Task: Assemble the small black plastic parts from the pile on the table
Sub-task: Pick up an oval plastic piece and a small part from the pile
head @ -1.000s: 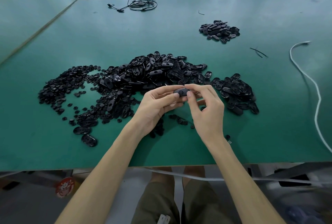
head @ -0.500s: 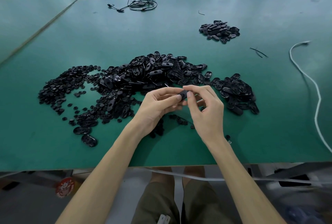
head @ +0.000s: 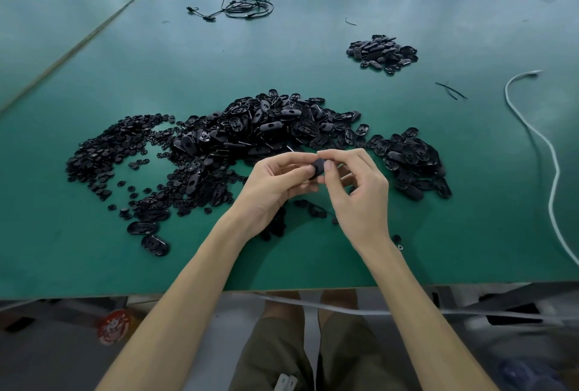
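Part [head: 318,168] pinched between both hands, midway, equally near each. Left hand [head: 275,185] curled, gripping its left side; right hand [head: 360,198] pinching its right side by thumb and forefinger. Long axis: mostly hidden, cannot tell. Pile [head: 266,133] just beyond, mostly leftward.

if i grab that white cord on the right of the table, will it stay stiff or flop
Probably floppy: the white cord lies in loose curves on the table. Likely light, since it looks thin. Pushed, it would probably snake and slide rather than roll.
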`<control>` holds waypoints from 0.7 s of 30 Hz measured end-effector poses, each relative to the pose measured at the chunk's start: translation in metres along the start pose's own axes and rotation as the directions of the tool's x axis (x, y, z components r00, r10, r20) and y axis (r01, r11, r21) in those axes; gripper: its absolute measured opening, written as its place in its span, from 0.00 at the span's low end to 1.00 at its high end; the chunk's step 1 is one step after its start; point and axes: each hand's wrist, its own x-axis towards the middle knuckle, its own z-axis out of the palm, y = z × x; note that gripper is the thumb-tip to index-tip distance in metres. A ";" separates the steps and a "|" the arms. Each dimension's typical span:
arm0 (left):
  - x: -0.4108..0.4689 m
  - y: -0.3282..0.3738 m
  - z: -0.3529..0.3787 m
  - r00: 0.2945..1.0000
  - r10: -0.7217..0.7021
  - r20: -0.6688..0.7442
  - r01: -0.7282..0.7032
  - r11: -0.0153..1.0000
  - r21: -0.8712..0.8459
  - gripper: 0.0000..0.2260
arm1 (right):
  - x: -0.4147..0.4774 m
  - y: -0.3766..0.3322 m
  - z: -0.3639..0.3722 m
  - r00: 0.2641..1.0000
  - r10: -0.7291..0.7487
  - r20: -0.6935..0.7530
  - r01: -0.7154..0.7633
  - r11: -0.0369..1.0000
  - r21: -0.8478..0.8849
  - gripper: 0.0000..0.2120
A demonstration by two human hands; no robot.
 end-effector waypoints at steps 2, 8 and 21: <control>0.000 0.000 0.000 1.000 0.001 0.002 -0.001 1.000 0.004 0.09 | 0.000 0.000 0.000 1.000 -0.008 -0.007 0.008 1.000 -0.006 0.08; 0.001 -0.001 -0.001 1.000 -0.004 -0.006 0.005 1.000 0.028 0.12 | 0.000 0.000 0.000 1.000 -0.013 0.003 0.013 1.000 -0.003 0.08; -0.001 0.000 0.002 0.999 0.031 -0.039 -0.026 0.991 0.133 0.07 | -0.004 0.001 0.001 0.990 -0.115 0.079 0.119 0.992 -0.049 0.07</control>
